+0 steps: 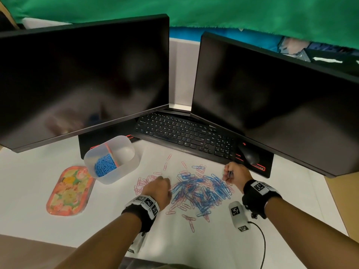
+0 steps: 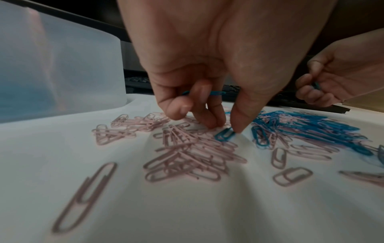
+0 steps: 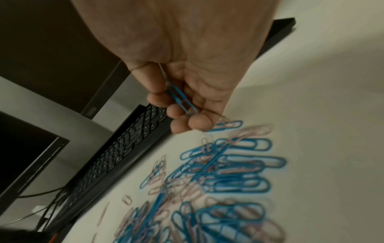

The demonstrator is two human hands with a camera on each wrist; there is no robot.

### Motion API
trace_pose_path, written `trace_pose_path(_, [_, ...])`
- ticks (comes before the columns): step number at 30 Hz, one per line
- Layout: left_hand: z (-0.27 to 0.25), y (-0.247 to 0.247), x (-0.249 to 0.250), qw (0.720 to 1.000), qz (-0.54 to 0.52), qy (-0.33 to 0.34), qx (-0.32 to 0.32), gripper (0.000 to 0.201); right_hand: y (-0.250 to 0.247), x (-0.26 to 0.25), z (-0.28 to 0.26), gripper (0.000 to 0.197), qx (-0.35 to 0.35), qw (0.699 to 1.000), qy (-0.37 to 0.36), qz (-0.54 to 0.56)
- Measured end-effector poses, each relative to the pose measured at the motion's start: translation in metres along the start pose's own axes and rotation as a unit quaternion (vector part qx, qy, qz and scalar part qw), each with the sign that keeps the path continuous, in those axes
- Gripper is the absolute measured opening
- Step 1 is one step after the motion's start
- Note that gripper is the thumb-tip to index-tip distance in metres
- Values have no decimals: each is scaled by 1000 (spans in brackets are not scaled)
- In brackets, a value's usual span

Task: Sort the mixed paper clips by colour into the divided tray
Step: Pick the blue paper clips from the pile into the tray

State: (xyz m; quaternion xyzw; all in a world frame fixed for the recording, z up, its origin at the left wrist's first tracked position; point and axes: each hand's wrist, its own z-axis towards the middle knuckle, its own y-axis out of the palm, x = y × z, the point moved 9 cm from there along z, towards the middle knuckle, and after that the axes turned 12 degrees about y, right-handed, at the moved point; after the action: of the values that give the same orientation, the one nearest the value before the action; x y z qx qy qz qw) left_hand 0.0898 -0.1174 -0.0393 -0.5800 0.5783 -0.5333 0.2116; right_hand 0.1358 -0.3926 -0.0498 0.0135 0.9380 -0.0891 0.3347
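A mixed pile of blue and pink paper clips (image 1: pixel 198 191) lies on the white desk. The translucent divided tray (image 1: pixel 128 162) stands to its left; blue clips (image 1: pixel 104 165) fill the near compartment and the far one looks empty. My left hand (image 2: pixel 226 126) hangs over the pile's pink left side with a blue clip (image 2: pixel 216 93) tucked in its curled fingers. Its thumb and fingertip pinch another blue clip (image 2: pixel 225 134) on the desk. My right hand (image 3: pixel 187 118) hovers at the pile's far right edge, fingers curled round a few blue clips (image 3: pixel 180 98).
A floral pink lid (image 1: pixel 70 191) lies left of the tray. A black keyboard (image 1: pixel 184 133) and mouse (image 1: pixel 250 155) sit behind the pile under two dark monitors (image 1: pixel 83 78). A white tagged device (image 1: pixel 238 214) with a black cable lies near my right forearm.
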Motion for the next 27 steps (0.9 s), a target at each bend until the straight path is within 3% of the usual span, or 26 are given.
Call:
trace_pose_path(3, [0, 0, 1, 1000, 9, 0, -10, 21, 25, -9, 0, 20, -30, 999, -23, -36])
trace_pose_path(5, [0, 2, 1, 1000, 5, -2, -17, 21, 47, -21, -2, 17, -31, 983, -73, -164])
trace_pose_path(7, [-2, 2, 1, 1000, -7, -9, -19, 21, 67, -33, -6, 12, 3, 943, -140, -301])
trace_pose_path(11, [-6, -2, -3, 996, -76, -34, 12, 16, 109, -50, -20, 22, 21, 853, -244, -461])
trace_pose_path(16, [-15, -15, -22, 967, -222, -94, 82, 20, 138, -49, -12, 38, 13, 778, -265, -569])
trace_pose_path(27, [-26, -21, -37, 864, -474, -127, 115, 18, 142, -43, 4, 34, -4, 753, -219, -621])
